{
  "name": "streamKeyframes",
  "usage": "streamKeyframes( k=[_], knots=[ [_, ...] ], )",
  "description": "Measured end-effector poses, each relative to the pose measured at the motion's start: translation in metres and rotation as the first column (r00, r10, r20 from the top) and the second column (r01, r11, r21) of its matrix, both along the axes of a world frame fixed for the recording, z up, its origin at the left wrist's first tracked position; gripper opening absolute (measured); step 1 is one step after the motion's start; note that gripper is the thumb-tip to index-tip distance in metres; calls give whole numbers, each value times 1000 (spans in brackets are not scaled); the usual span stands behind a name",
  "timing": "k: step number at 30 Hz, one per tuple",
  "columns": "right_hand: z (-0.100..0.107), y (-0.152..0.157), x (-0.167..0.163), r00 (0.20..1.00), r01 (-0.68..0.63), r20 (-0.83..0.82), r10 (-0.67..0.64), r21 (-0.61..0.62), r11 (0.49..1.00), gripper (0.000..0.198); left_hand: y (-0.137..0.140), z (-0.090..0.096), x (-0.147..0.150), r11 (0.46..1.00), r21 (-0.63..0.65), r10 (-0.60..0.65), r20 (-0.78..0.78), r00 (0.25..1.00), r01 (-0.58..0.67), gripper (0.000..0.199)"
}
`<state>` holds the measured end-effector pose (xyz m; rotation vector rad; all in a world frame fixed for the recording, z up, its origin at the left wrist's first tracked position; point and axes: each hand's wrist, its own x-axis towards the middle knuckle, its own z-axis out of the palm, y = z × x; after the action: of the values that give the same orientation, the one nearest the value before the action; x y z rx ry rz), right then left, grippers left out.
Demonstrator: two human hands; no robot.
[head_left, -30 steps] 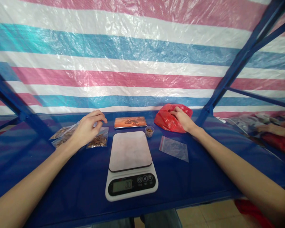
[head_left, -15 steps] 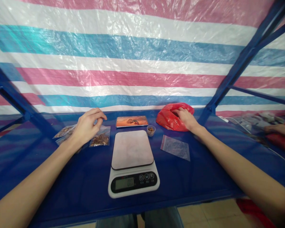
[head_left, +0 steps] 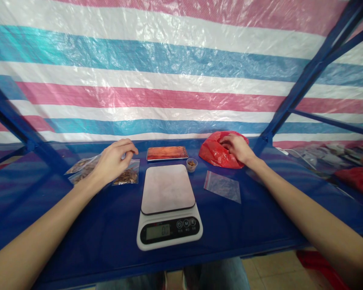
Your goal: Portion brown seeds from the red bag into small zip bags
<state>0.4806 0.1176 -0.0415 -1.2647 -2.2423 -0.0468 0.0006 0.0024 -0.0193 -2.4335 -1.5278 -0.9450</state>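
Note:
My left hand (head_left: 116,159) hovers with loosely bent fingers over small clear bags, nothing visible in it. Beneath and beside it are a clear bag of brown pieces (head_left: 127,176) and further filled bags (head_left: 82,171), partly covered by my wrist. My right hand (head_left: 236,148) is at the mouth of a red plastic bag (head_left: 211,152), fingers curled together; the fingertips and anything in them are hidden. Between my arms stands a white kitchen scale (head_left: 169,189) reading 0.0. A flat, empty-looking zip bag (head_left: 223,187) lies right of it.
Behind the scale are a small clear cup of brown pieces (head_left: 191,164) and a phone (head_left: 167,153) with an orange screen. Blue metal posts (head_left: 308,76) flank the blue table (head_left: 224,229). Far right, blurred, lie another red bag (head_left: 355,180) and grey items.
My right hand has drawn slightly back at the red bag's mouth, showing more of its fingers. My left hand stays nearly in place. The phone's picture has changed, and the view has shifted slightly.

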Motion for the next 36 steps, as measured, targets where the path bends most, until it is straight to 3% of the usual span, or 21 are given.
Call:
streamKeyframes(
  k=[7, 11, 15, 19, 24, 30, 36],
  knots=[
    [21, -19, -11, 979, 90, -199, -53, 181, 979, 21, 1, -1, 0, 999, -23, -23, 0, 1000, 23, 31],
    [39, -45, -38, 940, 36, -338, 50, 244, 969, 16, 2, -2, 0, 999, -41, -32, 0, 999, 32, 31],
    [43, -79, -81, 892, -167, -398, 213, 146, 975, 15, 1, -1, 1, 999, -48, -23, -16, 1000, 22, 31],
    [30, -99, -110, 879, -354, -324, 349, 46, 934, 13, -1, 1, 4, 998, -56, -24, -28, 999, 23, 32],
    [15, -97, -117, 876, -388, -321, 359, -28, 921, 28, -3, 3, 7, 997, -68, -29, -28, 999, 27, 33],
    [10, -94, -118, 848, -413, -391, 359, -60, 909, 42, -2, 2, 7, 996, -83, -43, -37, 998, 39, 32],
    [12, -95, -123, 840, -381, -424, 339, -15, 924, 33, -1, 1, 8, 994, -101, -50, -35, 998, 46, 32]
  ],
)
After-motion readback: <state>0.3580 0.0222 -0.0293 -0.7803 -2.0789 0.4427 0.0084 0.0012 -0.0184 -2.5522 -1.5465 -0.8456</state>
